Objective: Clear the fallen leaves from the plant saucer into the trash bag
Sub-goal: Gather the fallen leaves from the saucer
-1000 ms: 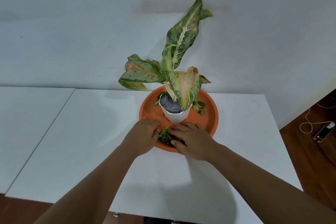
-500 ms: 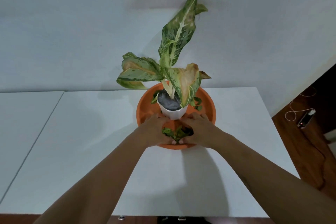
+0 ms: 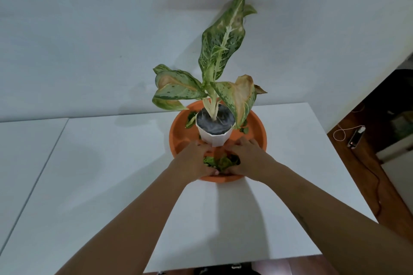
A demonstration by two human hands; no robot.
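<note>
An orange plant saucer (image 3: 178,131) sits on the white table (image 3: 100,163), with a white pot (image 3: 214,137) and its variegated plant (image 3: 221,51) standing in it. At the saucer's near edge lies a heap of green fallen leaves (image 3: 220,162). My left hand (image 3: 193,159) cups the heap from the left and my right hand (image 3: 249,157) from the right, fingers curled around it. More loose leaves lie left of the pot (image 3: 190,119) and right of it (image 3: 244,128). No trash bag is in view.
A white wall rises just behind the table. To the left a second white tabletop (image 3: 22,152) adjoins this one. On the wooden floor at the right lie a small device (image 3: 357,136) and a thin white cable (image 3: 342,131).
Both hands have closed in around the leaf heap at the saucer's near edge and gathered it between them. The view has shifted, so the saucer sits further right.
</note>
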